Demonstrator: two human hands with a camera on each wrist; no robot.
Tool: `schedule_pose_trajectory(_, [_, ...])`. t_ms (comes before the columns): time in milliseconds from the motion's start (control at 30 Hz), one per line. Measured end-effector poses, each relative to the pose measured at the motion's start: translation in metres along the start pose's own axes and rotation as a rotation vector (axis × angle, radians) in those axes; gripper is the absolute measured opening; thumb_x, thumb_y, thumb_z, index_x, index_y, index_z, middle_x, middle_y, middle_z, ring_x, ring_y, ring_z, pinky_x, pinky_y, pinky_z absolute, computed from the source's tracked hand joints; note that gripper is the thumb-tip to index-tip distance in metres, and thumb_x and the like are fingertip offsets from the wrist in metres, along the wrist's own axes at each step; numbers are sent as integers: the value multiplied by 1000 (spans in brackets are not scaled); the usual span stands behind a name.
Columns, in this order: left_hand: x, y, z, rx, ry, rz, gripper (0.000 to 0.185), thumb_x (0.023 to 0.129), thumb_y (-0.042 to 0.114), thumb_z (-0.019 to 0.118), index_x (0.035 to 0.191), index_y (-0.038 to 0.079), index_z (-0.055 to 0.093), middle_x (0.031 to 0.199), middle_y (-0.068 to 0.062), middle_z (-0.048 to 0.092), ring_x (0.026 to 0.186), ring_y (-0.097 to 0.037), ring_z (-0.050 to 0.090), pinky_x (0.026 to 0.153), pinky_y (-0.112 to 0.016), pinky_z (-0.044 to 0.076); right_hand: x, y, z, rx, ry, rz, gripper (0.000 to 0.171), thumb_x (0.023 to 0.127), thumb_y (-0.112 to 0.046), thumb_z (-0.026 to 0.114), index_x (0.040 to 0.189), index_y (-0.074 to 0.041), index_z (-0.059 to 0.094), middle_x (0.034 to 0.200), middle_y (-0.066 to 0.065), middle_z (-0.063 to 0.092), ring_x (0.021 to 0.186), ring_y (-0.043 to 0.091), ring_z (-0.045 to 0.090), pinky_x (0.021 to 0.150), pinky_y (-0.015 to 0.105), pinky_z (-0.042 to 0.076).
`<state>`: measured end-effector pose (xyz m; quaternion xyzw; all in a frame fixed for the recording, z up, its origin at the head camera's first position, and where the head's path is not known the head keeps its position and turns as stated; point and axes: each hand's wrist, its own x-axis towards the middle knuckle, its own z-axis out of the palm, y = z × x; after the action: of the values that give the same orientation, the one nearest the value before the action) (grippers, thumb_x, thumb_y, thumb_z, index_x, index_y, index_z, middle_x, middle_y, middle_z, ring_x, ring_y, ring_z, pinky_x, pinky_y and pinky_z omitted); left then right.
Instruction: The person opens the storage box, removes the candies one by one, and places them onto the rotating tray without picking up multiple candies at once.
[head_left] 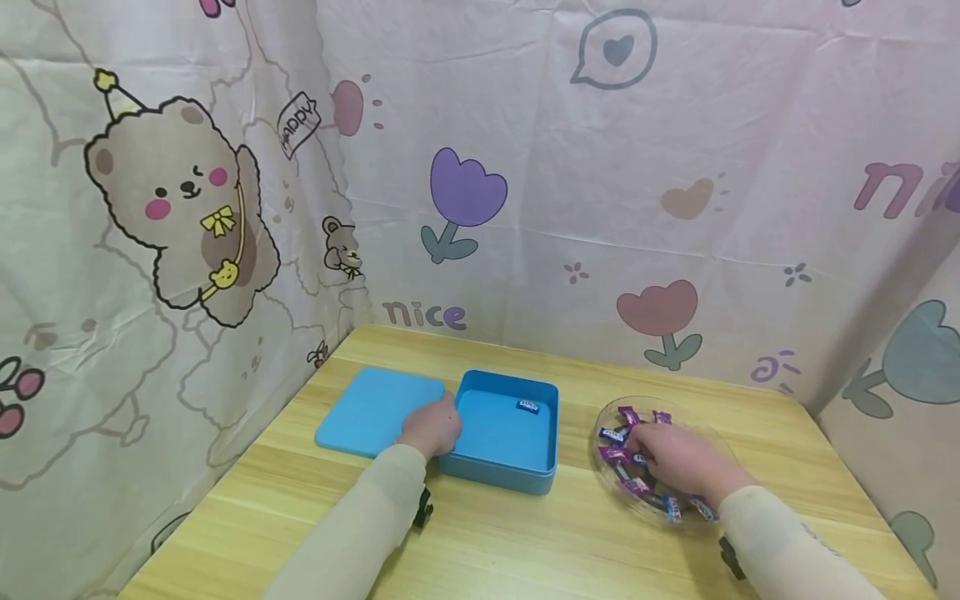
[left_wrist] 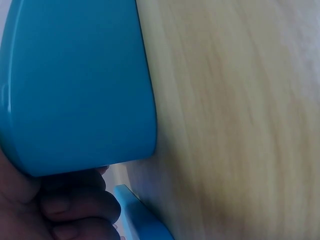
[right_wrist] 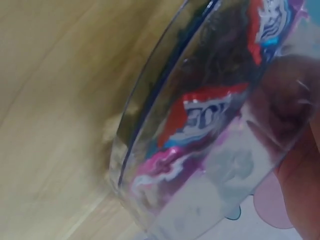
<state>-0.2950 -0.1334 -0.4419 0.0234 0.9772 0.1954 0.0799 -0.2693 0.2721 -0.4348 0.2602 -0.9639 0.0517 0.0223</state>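
An open blue box (head_left: 501,467) stands mid-table with one blue-wrapped candy (head_left: 528,406) inside near its back wall. My left hand (head_left: 442,425) grips the box's left wall; in the left wrist view its curled fingers (left_wrist: 75,210) lie against the blue box (left_wrist: 80,85). My right hand (head_left: 637,439) reaches into a clear glass dish (head_left: 720,433) of purple and blue wrapped candies (head_left: 617,454), fingers down among them. Whether they pinch one is hidden. The right wrist view shows the dish rim (right_wrist: 165,100), wrappers (right_wrist: 205,117) through the glass, and my hand (right_wrist: 300,150).
The box's flat blue lid (head_left: 375,408) lies on the wooden table (head_left: 525,542) just left of the box, its edge (left_wrist: 140,215) visible under my left hand. Printed cloth walls (head_left: 600,208) enclose the table at the back and both sides.
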Motion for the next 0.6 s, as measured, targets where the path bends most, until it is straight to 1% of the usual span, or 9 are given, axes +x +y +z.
schedule_pose_trajectory(67, [0, 0, 1, -7, -1, -3, 57, 105, 17, 42, 156, -3, 30, 131, -18, 61, 71, -26, 54, 50, -36, 39, 1, -1, -2, 8, -3, 9, 25, 84, -4, 75, 97, -23, 67, 88, -14, 63, 82, 9, 61, 78, 39, 56])
schedule_pose_trajectory(167, [1, 0, 0, -14, -1, -7, 57, 105, 17, 42, 157, -2, 29, 134, -18, 60, 73, -26, 54, 51, -36, 40, 4, -7, -7, 25, 11, 18, 23, 85, -5, 75, 93, -23, 63, 84, -15, 58, 78, 6, 56, 75, 35, 54])
schedule_pose_trajectory(233, [1, -1, 0, -13, 0, -8, 57, 105, 18, 42, 157, -2, 29, 137, -18, 58, 76, -26, 54, 52, -36, 40, 8, -13, -11, 41, 25, 10, 21, 87, -6, 73, 92, -22, 61, 81, -14, 54, 75, 6, 53, 73, 34, 52])
schedule_pose_trajectory(300, [0, -1, -1, -9, 0, -6, 57, 105, 19, 42, 157, -2, 29, 138, -19, 58, 78, -26, 55, 53, -37, 41, 14, -23, -15, 57, 41, 6, 18, 87, -6, 71, 94, -20, 61, 83, -12, 55, 77, 7, 53, 74, 35, 52])
schedule_pose_trajectory(367, [0, -2, -1, -2, -3, -4, 57, 105, 19, 42, 157, -2, 29, 138, -19, 58, 79, -26, 56, 54, -37, 42, 21, -35, -18, 82, 52, 5, 15, 88, -6, 69, 98, -17, 64, 88, -9, 60, 83, 11, 58, 79, 38, 54])
schedule_pose_trajectory(433, [0, -2, -1, 6, -3, -3, 57, 105, 19, 42, 157, -2, 30, 140, -18, 57, 80, -26, 56, 55, -37, 42, 30, -48, -20, 107, 60, 24, 18, 89, -8, 68, 105, -15, 67, 98, -4, 65, 92, 15, 62, 86, 42, 54])
schedule_pose_trajectory(500, [-1, -1, -1, 11, -4, -2, 57, 105, 18, 42, 157, -2, 30, 139, -18, 57, 79, -26, 56, 54, -37, 42, 41, -62, -21, 119, 68, 38, 21, 90, -11, 68, 112, -14, 68, 107, 0, 67, 102, 20, 63, 92, 45, 52])
schedule_pose_trajectory(533, [-1, -1, -1, 11, -5, -3, 57, 105, 18, 42, 157, -2, 30, 136, -19, 59, 78, -26, 56, 54, -37, 42, 47, -68, -21, 117, 68, 45, 22, 92, -13, 69, 114, -14, 69, 110, 1, 67, 105, 21, 63, 93, 45, 52])
schedule_pose_trajectory(600, [-1, 0, 0, 19, -5, 1, 56, 106, 17, 41, 156, -3, 29, 123, -18, 64, 73, -25, 55, 52, -36, 40, 60, -80, -20, 103, 74, 53, 26, 93, -17, 70, 119, -13, 69, 114, 1, 66, 108, 23, 62, 94, 46, 52])
